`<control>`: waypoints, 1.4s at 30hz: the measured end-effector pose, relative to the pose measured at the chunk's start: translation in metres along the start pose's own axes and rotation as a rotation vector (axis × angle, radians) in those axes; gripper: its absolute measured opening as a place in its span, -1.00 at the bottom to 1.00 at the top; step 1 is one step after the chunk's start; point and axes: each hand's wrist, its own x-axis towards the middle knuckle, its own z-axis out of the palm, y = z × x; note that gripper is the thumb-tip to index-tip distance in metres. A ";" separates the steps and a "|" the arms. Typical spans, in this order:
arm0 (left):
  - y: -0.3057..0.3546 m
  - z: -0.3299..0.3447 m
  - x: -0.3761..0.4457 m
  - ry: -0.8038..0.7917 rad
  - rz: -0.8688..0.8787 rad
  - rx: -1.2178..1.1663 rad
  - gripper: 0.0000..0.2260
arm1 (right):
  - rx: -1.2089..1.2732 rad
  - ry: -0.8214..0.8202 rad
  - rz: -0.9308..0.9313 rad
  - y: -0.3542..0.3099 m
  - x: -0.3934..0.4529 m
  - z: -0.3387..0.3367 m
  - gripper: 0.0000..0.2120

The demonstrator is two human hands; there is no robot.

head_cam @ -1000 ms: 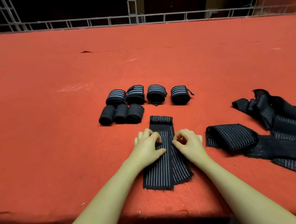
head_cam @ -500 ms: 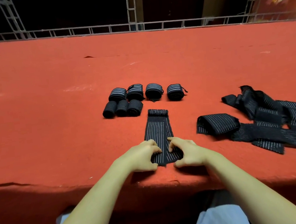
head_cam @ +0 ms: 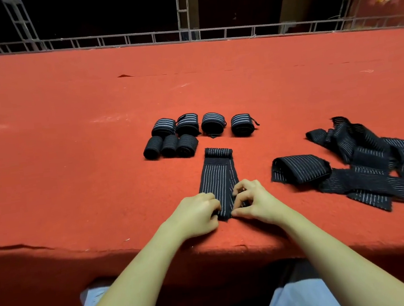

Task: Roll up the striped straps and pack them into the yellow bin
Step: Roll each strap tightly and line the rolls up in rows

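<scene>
The fingers of my left hand are curled and pinch the near end of the striped strap from its left side. The fingers of my right hand are curled too, and they pinch the same end from the right, the thumb low at the strap's near edge. Between both hands only a narrow part of this end shows, so I cannot tell if it is already turned over.

The strap lies flat and runs away from me, and its far end is a small roll. It is near the front edge of the table, which is covered in red cloth, so toward me there is little room. To the left of my hands the red surface is wide and open.

Just beyond the strap stand seven rolled straps in two rows, four behind and three in front, the front three touching one another. On the right lies one folded strap, and beside it a loose pile of straps, which the right border cuts off.

At the far edge of the table runs a metal rail, with darkness behind it. Below the front edge I see my knees in light trousers, partly hidden by my arms. The yellow bin is not in view.
</scene>
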 end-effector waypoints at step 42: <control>-0.049 0.026 0.120 0.265 -0.559 -0.576 -0.58 | 0.213 0.489 0.357 0.037 0.118 -0.010 -0.63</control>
